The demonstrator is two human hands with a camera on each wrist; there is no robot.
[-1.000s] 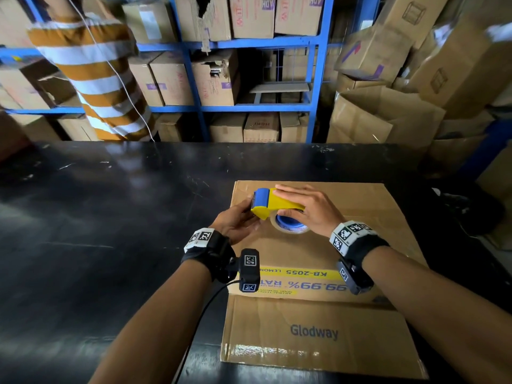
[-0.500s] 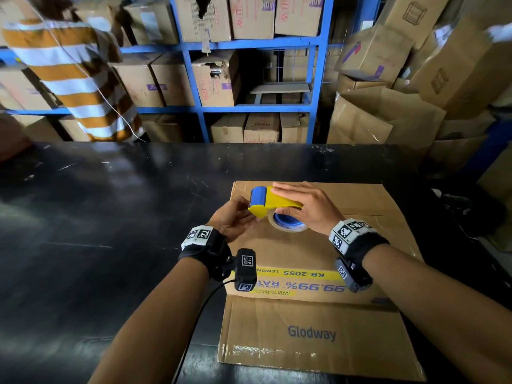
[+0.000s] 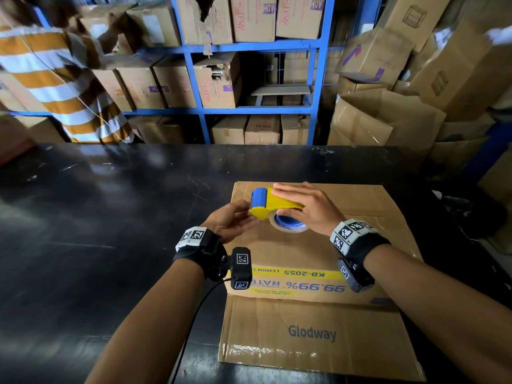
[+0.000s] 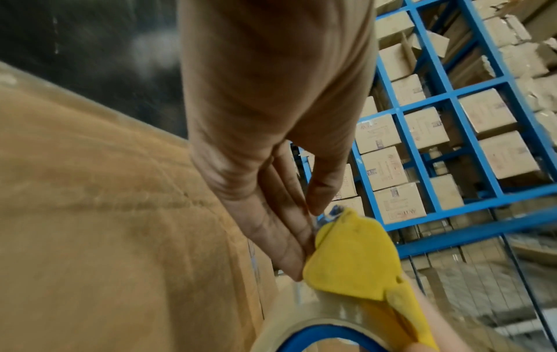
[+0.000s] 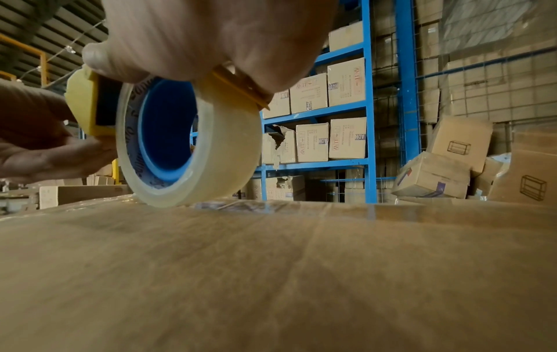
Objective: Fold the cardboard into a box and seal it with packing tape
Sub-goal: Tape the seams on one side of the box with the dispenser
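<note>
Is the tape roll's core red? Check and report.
No, the core of the tape roll in the yellow tape dispenser is blue.

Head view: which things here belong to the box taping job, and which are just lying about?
Job:
- cardboard on the black table
- yellow tape dispenser with its tape roll, gripped by the right hand
- left hand touching its front end

Lying about:
- blue shelving full of boxes
- loose boxes at right
- person in a striped shirt

Dim overall; glare on table point(image 3: 110, 217); edges warped, blurred.
</note>
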